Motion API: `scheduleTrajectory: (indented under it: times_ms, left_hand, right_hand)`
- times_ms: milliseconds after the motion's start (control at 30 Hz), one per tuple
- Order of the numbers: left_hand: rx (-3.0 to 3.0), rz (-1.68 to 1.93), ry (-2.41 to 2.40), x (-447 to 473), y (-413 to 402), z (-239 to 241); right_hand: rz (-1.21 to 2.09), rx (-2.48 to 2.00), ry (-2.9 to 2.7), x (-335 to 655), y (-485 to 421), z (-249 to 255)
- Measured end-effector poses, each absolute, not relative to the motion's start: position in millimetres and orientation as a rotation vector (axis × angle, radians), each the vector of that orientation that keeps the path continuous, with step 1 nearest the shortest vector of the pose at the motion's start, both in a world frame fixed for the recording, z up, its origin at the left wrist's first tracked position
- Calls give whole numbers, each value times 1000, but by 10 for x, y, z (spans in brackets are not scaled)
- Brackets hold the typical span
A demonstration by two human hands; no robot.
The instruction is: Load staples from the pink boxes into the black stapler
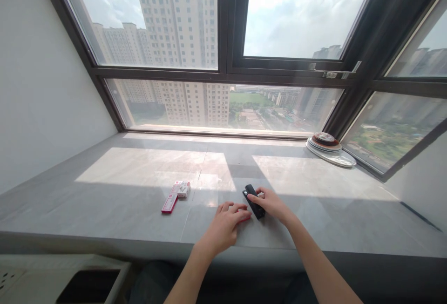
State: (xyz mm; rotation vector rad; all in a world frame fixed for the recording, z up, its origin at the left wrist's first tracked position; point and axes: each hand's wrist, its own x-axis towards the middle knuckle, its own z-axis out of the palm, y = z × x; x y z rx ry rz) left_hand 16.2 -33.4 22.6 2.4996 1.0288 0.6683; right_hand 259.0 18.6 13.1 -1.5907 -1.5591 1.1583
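A small black oblong device lies on the grey stone window ledge. My right hand grips it, thumb and fingers closed on its near end. My left hand rests palm down just left of the device, fingers curled over something red that barely shows under the fingertips. To the left lie a flat red pack and a small red-and-white box, touching each other.
A stack of round plates or discs sits in the ledge's far right corner by the window frame. A white wall bounds the left side. Below the ledge at lower left stands a white surface with a dark opening.
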Motion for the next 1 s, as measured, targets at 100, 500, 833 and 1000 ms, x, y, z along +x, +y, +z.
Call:
scheduleTrajectory:
  times_ms: [100, 500, 833, 1000]
  left_hand:
    - [2378, 668, 1194, -207, -308, 265]
    - [2199, 719, 1187, -168, -343, 225]
    - [1676, 1071, 2485, -1419, -220, 4]
    - [1956, 661, 2278, -1660, -319, -35]
  right_hand:
    - [1302, -1477, -1377, 2564, -90, 19]
    - [1371, -1231, -1215, 1910, -309, -178]
    - [1297, -1293, -1202, 1907, -383, -171]
    - [1286, -1299, -1209, 1902, -393, -167]
